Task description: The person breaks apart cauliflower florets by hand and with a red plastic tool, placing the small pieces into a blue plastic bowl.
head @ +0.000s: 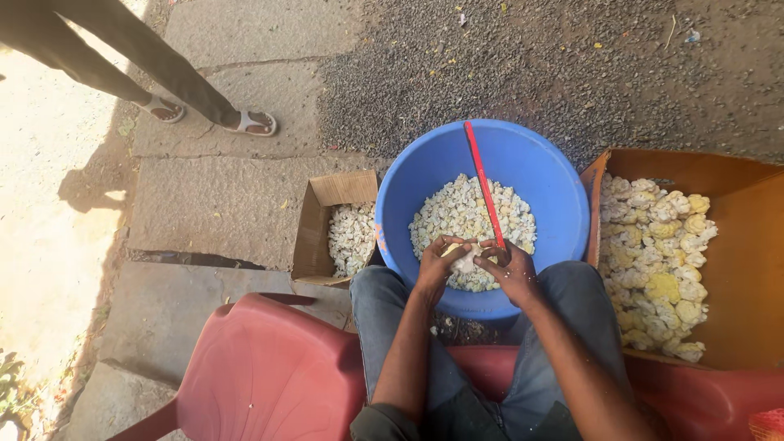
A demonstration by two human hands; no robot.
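Note:
My left hand grips a pale cauliflower piece over the near edge of a blue plastic tub. My right hand holds the handle end of a long red knife, whose blade reaches up across the tub. The tub holds several small white cauliflower florets. Both hands sit close together above my knees in blue jeans.
A small cardboard box with cut florets stands left of the tub. A larger cardboard box with bigger yellowish cauliflower pieces stands on the right. A red plastic chair is at lower left. Another person's sandalled feet stand on the stone slabs at upper left.

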